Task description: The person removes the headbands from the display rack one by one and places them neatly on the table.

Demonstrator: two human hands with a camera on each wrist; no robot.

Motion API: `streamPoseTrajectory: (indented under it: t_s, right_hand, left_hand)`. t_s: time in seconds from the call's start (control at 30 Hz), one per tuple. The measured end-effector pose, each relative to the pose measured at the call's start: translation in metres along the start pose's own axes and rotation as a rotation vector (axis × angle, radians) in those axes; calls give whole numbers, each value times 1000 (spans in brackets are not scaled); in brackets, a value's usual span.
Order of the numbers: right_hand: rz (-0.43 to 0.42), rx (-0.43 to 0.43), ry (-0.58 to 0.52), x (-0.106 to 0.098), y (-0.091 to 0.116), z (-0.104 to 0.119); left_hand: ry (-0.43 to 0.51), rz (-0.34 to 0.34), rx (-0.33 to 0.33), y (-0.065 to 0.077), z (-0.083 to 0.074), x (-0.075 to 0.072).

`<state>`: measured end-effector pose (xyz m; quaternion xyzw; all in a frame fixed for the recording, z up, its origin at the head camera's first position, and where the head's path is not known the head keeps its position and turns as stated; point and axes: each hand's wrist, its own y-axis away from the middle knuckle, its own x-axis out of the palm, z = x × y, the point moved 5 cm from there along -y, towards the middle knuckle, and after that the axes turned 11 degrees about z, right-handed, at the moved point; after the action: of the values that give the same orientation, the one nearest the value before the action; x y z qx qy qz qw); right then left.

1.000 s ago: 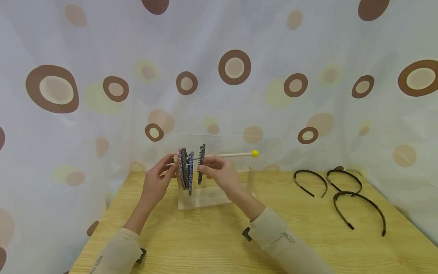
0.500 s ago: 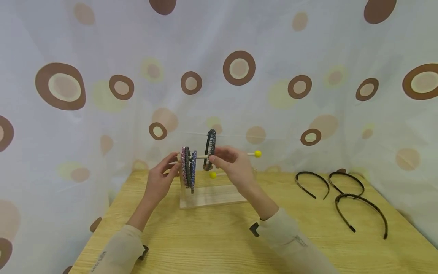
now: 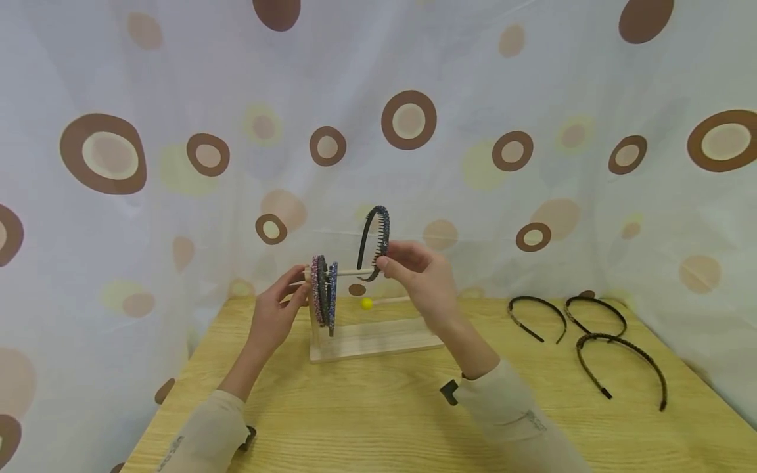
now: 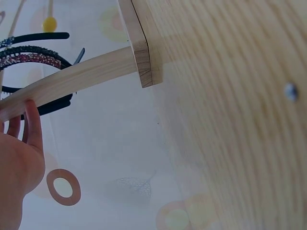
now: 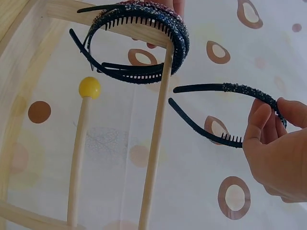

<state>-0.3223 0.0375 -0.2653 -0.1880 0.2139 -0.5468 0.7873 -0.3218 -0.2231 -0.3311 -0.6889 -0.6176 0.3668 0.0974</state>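
My left hand [image 3: 273, 318] holds the left upright of a wooden headband stand [image 3: 378, 338], its fingers against the post [image 4: 81, 79] in the left wrist view. Several glittery headbands, one of them blue [image 3: 333, 299], hang on the stand's upper rod [image 3: 353, 272] close to that upright. Between thumb and fingers, my right hand [image 3: 428, 279] pinches a dark glittery headband [image 3: 386, 230] with comb teeth inside. In the right wrist view this headband [image 5: 249, 90] is apart from the hanging ones, its two tips pointing towards the rod [image 5: 156, 129]. The rod's far end is hidden by my right hand.
On the table [image 3: 355, 414], three dark headbands lie to the right: one nearer [image 3: 621, 338], two farther back [image 3: 535, 299], [image 3: 597, 295] headband. A lower rod with a yellow ball end [image 3: 367, 303] juts out from the stand's right side. A patterned curtain [image 3: 461, 66] stands behind.
My right hand has moved right and up with the dark headband, away from the hanging ones. The headband has turned so its arch shows. My left hand stays at the upright.
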Motion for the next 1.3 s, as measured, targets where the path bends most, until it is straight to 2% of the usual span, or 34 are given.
streamPoseTrajectory:
  t_s: [0.27,0.57,0.73,0.97,1.2,1.3]
  right_hand:
    - [-2,-31,1,-20,7,8]
    - [9,-55,124,-56,33,17]
    - [-12,-5,164,-81,48,17]
    - [1,36,202,-117,71,16]
    - [-3,137,289,-155,94,5]
    - [6,167,286,-170,104,-4]
  left_hand:
    - [-16,-2,4,0,0,0]
    - [-40,-5,-16,0,1,4]
    - [-32,0,-21,1,2,3]
    - [-36,-2,-16,2,3,3]
    - [-11,-9,-20,-1,38,4]
    - [-12,-1,-25,-1,42,4]
